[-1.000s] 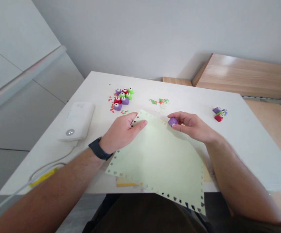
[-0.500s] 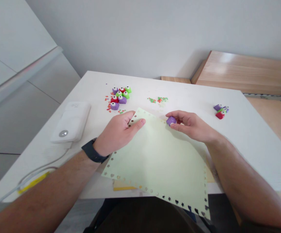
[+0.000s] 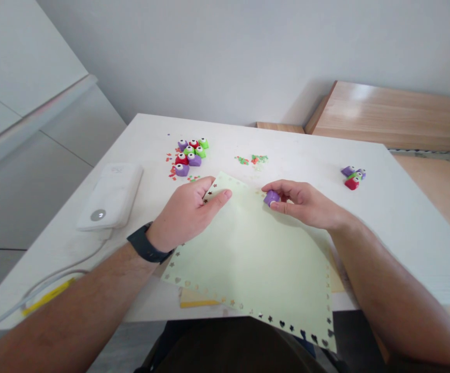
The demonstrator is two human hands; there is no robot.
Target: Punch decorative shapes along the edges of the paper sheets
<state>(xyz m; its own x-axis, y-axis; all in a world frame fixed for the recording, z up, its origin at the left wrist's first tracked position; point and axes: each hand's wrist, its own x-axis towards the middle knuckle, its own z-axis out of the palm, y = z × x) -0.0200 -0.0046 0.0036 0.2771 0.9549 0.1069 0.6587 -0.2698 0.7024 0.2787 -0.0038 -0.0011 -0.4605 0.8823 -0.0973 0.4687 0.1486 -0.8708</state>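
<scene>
Looks like edge-punching: left hand pinches the paper at its 10 o'clock, right hand curled around the purple punch at its 12. Next press probably calls for squaring punch to edge, paper steady.

Paper sheet matt, smooth; purple plastic punch at sheet's far edge; smooth worktop under sheet; glossy wood-grain panel beyond.

Soft, even light brightens my desk, my right grip casts a faint shadow on the paper, the wooden board catches glare, and the edges look stretched.
</scene>
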